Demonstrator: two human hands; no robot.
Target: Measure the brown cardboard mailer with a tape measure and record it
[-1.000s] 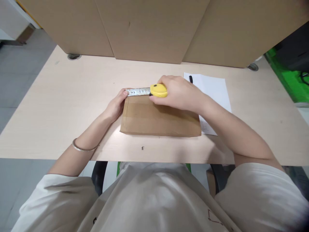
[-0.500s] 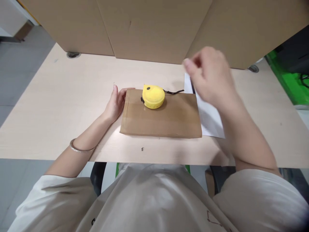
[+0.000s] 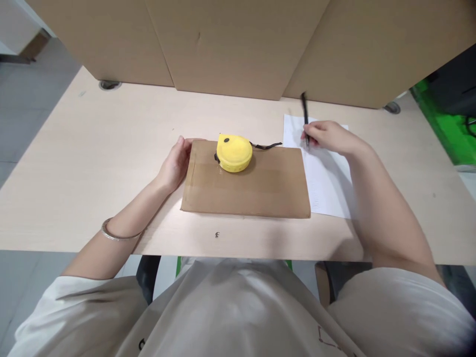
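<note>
A flat brown cardboard parcel [image 3: 253, 186] lies on the light wooden table [image 3: 92, 158]. A yellow tape measure [image 3: 234, 153] rests on the parcel's far left part, its tape drawn in and a black strap trailing right. My left hand [image 3: 174, 162] lies open against the parcel's left edge. My right hand [image 3: 329, 136] is closed around a black pen [image 3: 305, 116], whose tip sits on the white sheet of paper [image 3: 329, 183] to the right of the parcel.
Tall cardboard panels [image 3: 230, 44] stand along the table's far edge. Cable holes [image 3: 109, 85] sit at both back corners. A green and black object [image 3: 446, 114] is beyond the right side. A small dark mark [image 3: 217, 234] lies near the front edge.
My right hand let go of the tape measure, which now sits on the parcel with its tape drawn in. That hand moved right, took the pen and set it on the paper.
</note>
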